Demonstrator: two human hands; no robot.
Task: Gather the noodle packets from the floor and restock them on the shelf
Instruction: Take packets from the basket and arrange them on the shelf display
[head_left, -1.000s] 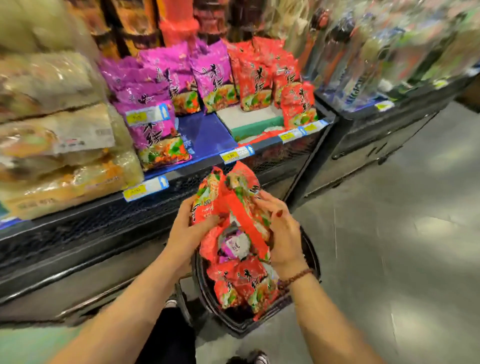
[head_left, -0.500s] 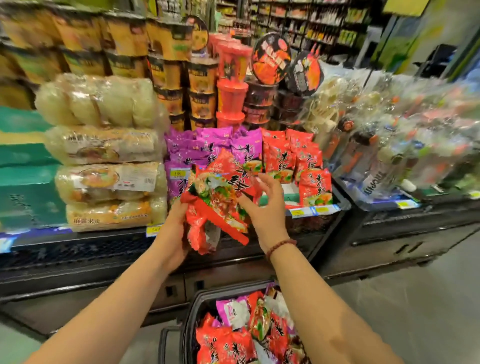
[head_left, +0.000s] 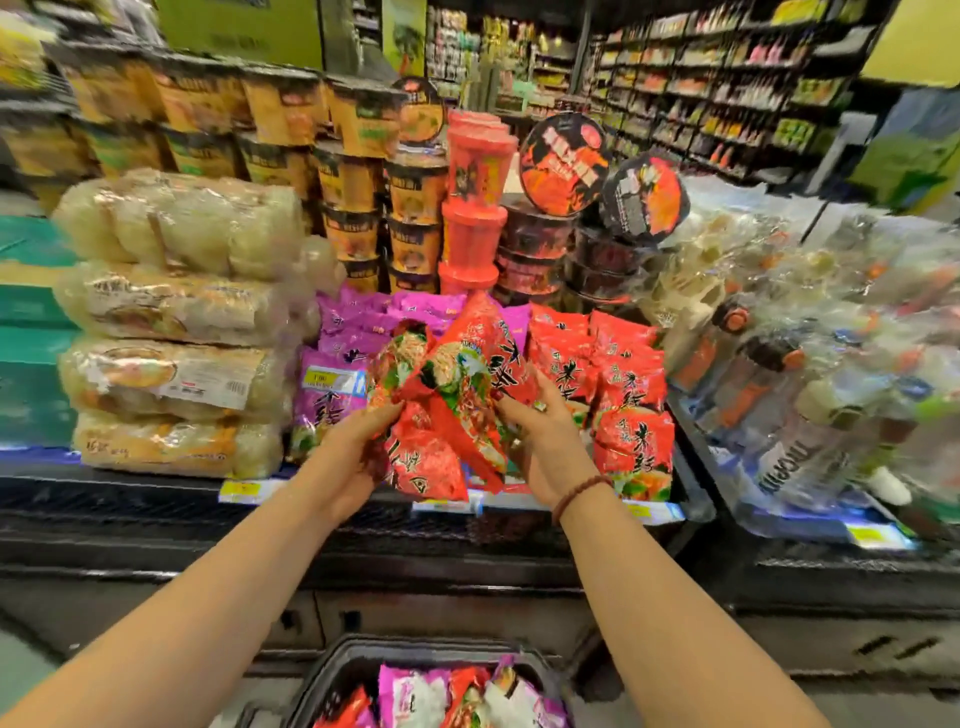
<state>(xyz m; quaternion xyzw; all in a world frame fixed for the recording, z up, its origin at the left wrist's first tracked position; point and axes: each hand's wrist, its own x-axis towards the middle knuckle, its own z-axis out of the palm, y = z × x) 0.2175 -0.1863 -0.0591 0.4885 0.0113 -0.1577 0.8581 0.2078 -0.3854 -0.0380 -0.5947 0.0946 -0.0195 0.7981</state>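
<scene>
Left hand (head_left: 349, 451) and right hand (head_left: 544, 446) clamp a loose bundle of red noodle packets (head_left: 449, 400) between them, just short of the shelved red packets (head_left: 623, 364) beyond the right hand; the slick, unevenly stacked wrappers could slip toward the basket (head_left: 415, 647) below.

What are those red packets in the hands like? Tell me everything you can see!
The bunch of red packets is several shiny, crinkly plastic noodle bags, red with black characters and pictures of noodles and greens. They sit bundled at mixed angles. The left hand grips one side, the right hand the other. They are held up in front of the shelved purple packets and shelved red packets, above the basket.
</scene>
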